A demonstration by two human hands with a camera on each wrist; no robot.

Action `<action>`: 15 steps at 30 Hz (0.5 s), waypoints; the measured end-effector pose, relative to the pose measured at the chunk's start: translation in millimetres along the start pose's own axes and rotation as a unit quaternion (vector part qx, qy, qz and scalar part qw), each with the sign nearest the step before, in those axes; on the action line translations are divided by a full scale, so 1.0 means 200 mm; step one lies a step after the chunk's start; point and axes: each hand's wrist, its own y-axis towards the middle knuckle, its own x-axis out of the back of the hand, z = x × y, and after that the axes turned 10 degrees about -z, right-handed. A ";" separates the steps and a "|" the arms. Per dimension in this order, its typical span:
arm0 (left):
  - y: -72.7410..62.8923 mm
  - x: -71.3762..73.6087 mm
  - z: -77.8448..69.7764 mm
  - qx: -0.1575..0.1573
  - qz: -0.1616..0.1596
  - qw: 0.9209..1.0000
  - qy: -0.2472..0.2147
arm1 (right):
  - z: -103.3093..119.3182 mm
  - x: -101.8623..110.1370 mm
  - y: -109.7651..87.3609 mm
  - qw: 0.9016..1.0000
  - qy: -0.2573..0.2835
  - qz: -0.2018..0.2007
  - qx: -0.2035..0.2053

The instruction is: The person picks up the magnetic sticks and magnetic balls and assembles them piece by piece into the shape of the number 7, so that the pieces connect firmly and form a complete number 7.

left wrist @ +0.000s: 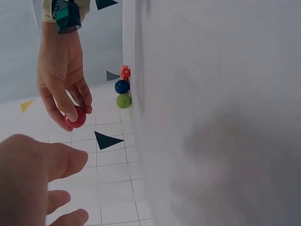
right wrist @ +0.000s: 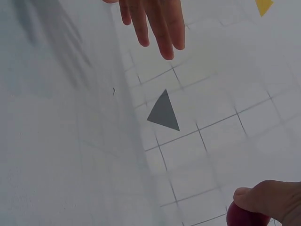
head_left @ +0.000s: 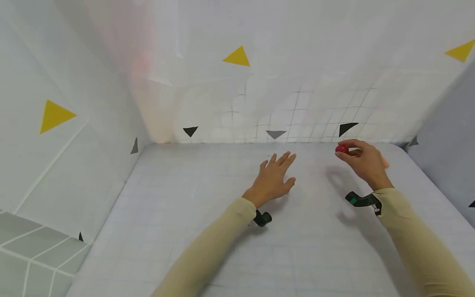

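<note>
A small red ball (head_left: 342,149) is pinched between the thumb and fingers of my right hand (head_left: 365,163), held above the table toward its back right. The same red ball (right wrist: 247,215) shows at the lower right of the right wrist view, under the thumb. My left hand (head_left: 272,179) hovers over the middle of the table with fingers spread and holds nothing. In the left wrist view, a green ball (left wrist: 123,101), a dark blue ball (left wrist: 122,86) and an orange object (left wrist: 125,72) sit in a row beyond the right hand; in the head view that hand mostly hides them.
A pale cloth-covered table (head_left: 185,239) spreads under both arms. White walls rise at its back and sides, marked with grid lines and yellow (head_left: 237,56), black and grey triangles. Each wrist carries a dark camera mount (head_left: 361,201).
</note>
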 end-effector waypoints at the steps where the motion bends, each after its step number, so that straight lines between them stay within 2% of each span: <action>1: 0.00 0.00 0.01 0.001 0.000 1.000 -0.003 | 0.01 0.00 0.00 1.000 0.000 0.000 0.002; 8: -0.05 0.03 0.05 0.014 -0.005 1.000 -0.023 | 0.07 -0.04 -0.02 0.999 0.013 -0.009 0.031; 15: -0.07 0.07 0.07 0.021 -0.013 0.999 -0.026 | 0.16 -0.07 -0.05 0.999 0.029 0.015 0.016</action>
